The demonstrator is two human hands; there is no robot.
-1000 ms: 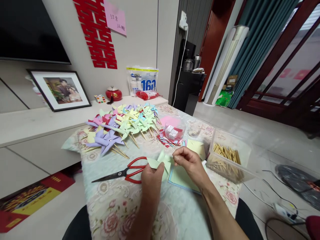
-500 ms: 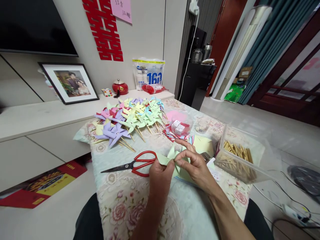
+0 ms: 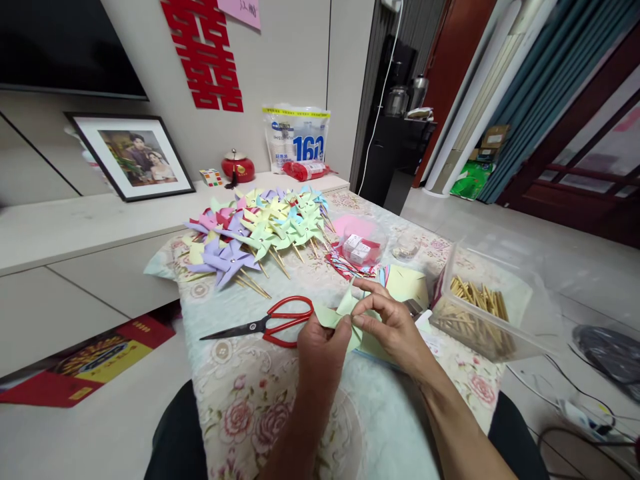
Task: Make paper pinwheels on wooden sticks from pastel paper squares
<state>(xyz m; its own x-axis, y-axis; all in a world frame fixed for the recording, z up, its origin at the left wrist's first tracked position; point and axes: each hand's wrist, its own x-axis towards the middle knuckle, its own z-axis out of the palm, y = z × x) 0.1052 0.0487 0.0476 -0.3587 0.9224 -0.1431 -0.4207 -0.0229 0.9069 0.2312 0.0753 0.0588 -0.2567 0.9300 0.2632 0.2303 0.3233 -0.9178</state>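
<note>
A pale green paper pinwheel (image 3: 329, 316) is held between both hands above the table's near side. My left hand (image 3: 323, 347) is closed on its lower left part, the thumb pressed near the middle. At the centre, my right hand (image 3: 387, 323) pinches the folded paper between thumb and index finger; its other fingers are lifted. Whether a pin sits there is hidden by the fingertips. Red-handled scissors (image 3: 257, 327) lie beside my left hand, blades pointing left. Under and behind my right hand are sheets of pale yellow-green paper (image 3: 407, 285).
Finished pinwheels on sticks (image 3: 265, 230) lie heaped at the back left. A clear bin (image 3: 470, 333) of short wooden sticks stands at right. Behind my hands are a round clear tub (image 3: 363, 247) and a small clear container (image 3: 405, 250). A floral cloth (image 3: 240, 400) covers the table.
My hands keep their hold on the green pinwheel, with only slight finger movement at its centre. The camera view has shifted a little.
</note>
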